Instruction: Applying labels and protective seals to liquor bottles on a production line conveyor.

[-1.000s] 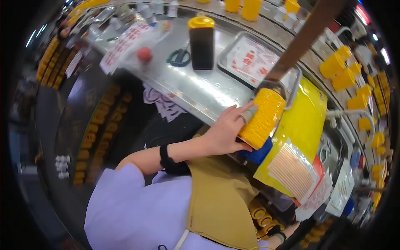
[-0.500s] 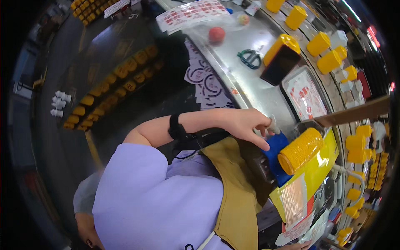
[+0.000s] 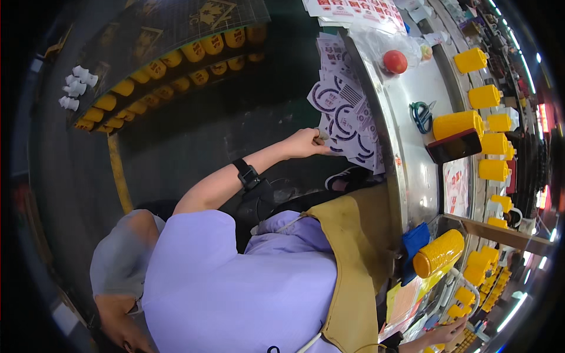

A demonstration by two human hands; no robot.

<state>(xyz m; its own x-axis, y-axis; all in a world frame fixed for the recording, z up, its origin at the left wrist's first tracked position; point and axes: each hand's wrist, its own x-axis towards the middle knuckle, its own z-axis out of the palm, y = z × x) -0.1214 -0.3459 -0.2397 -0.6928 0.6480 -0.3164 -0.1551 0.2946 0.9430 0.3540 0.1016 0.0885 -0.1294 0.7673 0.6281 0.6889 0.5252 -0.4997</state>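
Observation:
My left hand (image 3: 307, 143), a black watch on its wrist, reaches out low beside the bench. Its fingers are curled together, with pale covers on some fingertips. They meet the edge of a spread of white printed sheets (image 3: 347, 120) with dark purple arcs; whether a sheet is pinched is not clear. My right hand (image 3: 448, 333) shows small at the lower right, near a pale bent tube (image 3: 471, 288); its fingers are too small to read. Between the two arms, a yellow textured cylinder (image 3: 438, 254) lies on its side next to a blue cloth (image 3: 415, 242).
On the metal bench (image 3: 412, 170) are a red ball-shaped thing (image 3: 395, 62), green-handled scissors (image 3: 421, 116), a dark phone (image 3: 454, 146) leaning on a yellow container (image 3: 456, 125), and a wooden bar (image 3: 506, 232). Several yellow containers line the far side. Another person (image 3: 126, 259) is behind at left.
My left hand has left the blue cloth and yellow cylinder and moved up and left to the printed sheets, its fingers now closed. The view has turned left. My right hand shows more.

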